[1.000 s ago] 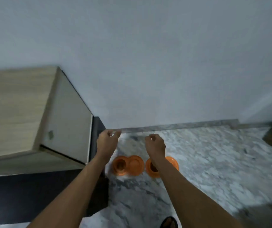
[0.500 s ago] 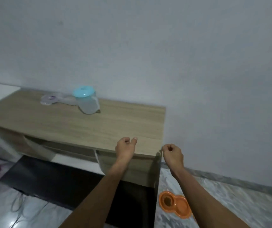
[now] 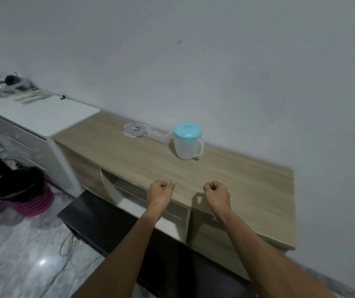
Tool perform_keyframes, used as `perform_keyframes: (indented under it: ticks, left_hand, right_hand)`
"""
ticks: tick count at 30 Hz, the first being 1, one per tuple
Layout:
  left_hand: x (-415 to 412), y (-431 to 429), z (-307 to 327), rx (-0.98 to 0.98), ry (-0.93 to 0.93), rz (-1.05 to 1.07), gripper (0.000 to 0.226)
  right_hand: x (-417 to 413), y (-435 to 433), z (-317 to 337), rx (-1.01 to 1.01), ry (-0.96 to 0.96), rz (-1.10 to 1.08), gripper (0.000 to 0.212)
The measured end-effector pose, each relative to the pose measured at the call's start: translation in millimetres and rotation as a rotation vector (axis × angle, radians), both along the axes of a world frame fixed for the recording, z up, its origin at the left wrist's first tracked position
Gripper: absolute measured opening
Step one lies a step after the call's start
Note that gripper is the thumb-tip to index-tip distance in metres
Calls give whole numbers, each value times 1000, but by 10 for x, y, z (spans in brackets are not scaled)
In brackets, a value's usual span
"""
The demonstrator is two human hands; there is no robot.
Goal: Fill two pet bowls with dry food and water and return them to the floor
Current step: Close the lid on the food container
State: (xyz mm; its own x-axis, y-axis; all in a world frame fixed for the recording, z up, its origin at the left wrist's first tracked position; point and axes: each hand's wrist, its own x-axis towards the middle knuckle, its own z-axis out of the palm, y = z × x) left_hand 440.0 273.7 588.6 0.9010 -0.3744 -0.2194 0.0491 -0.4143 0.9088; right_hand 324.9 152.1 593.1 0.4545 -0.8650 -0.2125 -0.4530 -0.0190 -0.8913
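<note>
A translucent white plastic jug (image 3: 187, 145) stands upright on the far side of a long light-wood cabinet surface (image 3: 247, 190), close to the pale grey wall (image 3: 215, 61). A round turquoise lid (image 3: 187, 130) caps it, and its looped handle points right. The jug's cloudy side hides how much it holds. Just left of the jug lies a low clear plastic container (image 3: 159, 136), uncovered. At its left end a flat clear container lid (image 3: 134, 130) with a small pink label rests on the wood; whether the two touch cannot be told.

Both forearms reach forward over the near edge of the surface. The left hand (image 3: 160, 193) hovers above that edge with its grip closed into a fist, thumb laid against the forefinger, holding nothing. The right hand (image 3: 216, 195) hangs over the wood a little to the right, its grip likewise curled tight and empty. The hands are apart, and both are well short of the jug.

To the left, a white surface (image 3: 43, 115) abuts the cabinet and carries a blurred heap of utensils (image 3: 11, 87) at its far end. On the marble floor (image 3: 21, 265) at lower left, a black pan (image 3: 17, 186) sits on a stack of magenta plastic basins (image 3: 34, 206), and pale cables (image 3: 69, 244) trail near the cabinet's foot.
</note>
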Motion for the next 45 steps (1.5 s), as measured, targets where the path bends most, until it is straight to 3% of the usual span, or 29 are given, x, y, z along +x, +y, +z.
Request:
perform_keyframes:
  ticks: [7, 13, 19, 22, 31, 35, 42, 45]
  left_hand:
    - [1402, 122, 26, 103, -63, 2, 22]
    - [2407, 175, 67, 116, -71, 30, 25]
    - [3277, 179, -39, 156, -101, 4, 32]
    - [3775, 80, -123, 163, -99, -21, 47]
    - [5385, -363, -526, 217, -103, -209, 37]
    - [5845, -622, -660, 301, -141, -314, 47]
    - [6239, -1067, -783, 366, -328, -555, 57]
    - [6342, -1273, -869, 492, -371, -644, 64]
  right_hand:
    - [1445, -29, -102, 45, -32, 8, 22]
    - [2397, -54, -166, 75, -1, 46, 16]
    - [3221, -28, -285, 76, 22, 26, 17]
    - [3614, -36, -403, 119, 35, -23, 17]
    - [4832, -60, -629, 374, -94, -245, 13]
    - [5265, -123, -726, 461, -113, -350, 14]
    - [5677, -269, -926, 358, -75, -564, 19]
    - [5721, -243, -952, 255, -39, -616, 14]
